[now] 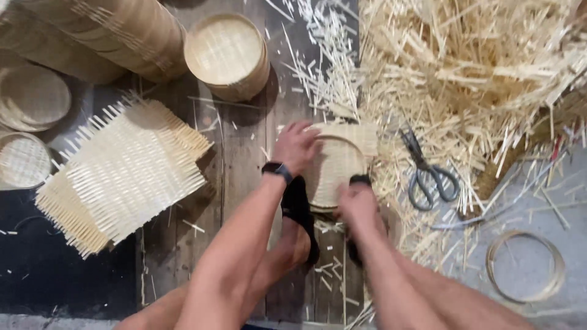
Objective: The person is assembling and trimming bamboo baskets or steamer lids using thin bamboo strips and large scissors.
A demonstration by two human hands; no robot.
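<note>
Head view, left hand (296, 146) and right hand (358, 205) pressing round woven tray (335, 168)

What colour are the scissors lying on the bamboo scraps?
The scissors are dull grey metal all over, handles included. The head view shows them, right of the right hand.

Right hand (359, 205) motion-blurred; finger grip unreadable. Round woven tray (335, 171) partly covered at 9 and 5 o'clock by both hands. Stacked bamboo rings (116, 36) cut by frame edge at 11 o'clock. Straw pile (477, 73) runs off at 1 o'clock.
</note>
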